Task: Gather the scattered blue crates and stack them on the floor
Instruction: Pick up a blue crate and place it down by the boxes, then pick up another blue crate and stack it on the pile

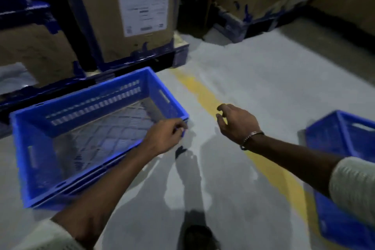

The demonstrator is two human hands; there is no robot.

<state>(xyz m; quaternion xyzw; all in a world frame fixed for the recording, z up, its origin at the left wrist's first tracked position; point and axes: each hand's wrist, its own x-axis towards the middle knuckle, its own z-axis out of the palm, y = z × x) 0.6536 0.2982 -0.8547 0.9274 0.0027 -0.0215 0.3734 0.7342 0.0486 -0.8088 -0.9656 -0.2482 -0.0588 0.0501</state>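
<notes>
A large empty blue crate with slotted walls sits at the left, above the grey floor. My left hand grips its near right corner, fingers curled over the rim. My right hand hovers to the right of that corner, apart from the crate, fingers spread and holding nothing. A steel bangle is on that wrist. A second blue crate stands on the floor at the right edge, partly hidden behind my right forearm and sleeve.
Cardboard boxes on dark blue pallets line the back and left. A yellow floor line runs diagonally between the two crates. My dark shoe shows at the bottom centre.
</notes>
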